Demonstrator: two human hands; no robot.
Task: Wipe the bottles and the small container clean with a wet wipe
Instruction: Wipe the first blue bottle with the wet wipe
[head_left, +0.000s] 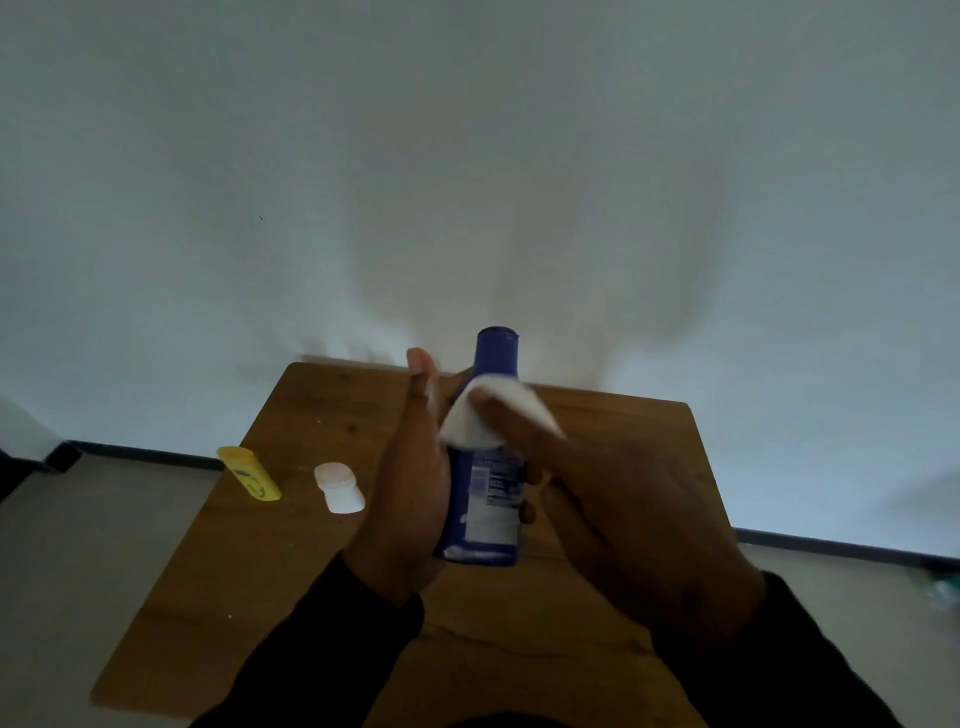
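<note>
A blue bottle (491, 488) with a white label is held upright above the wooden table (322, 566). My left hand (410, 483) grips its left side and back, thumb pointing up. My right hand (613, 499) presses a white wet wipe (493, 410) around the bottle's upper body, just below the blue cap. A yellow bottle (249, 474) lies on its side at the table's left edge. A small white container (338, 487) with a pale pink lid lies tipped over beside it.
The table stands against a plain white wall (467, 156). Grey floor (62, 545) with a dark skirting strip shows on both sides. Black sleeves cover both forearms.
</note>
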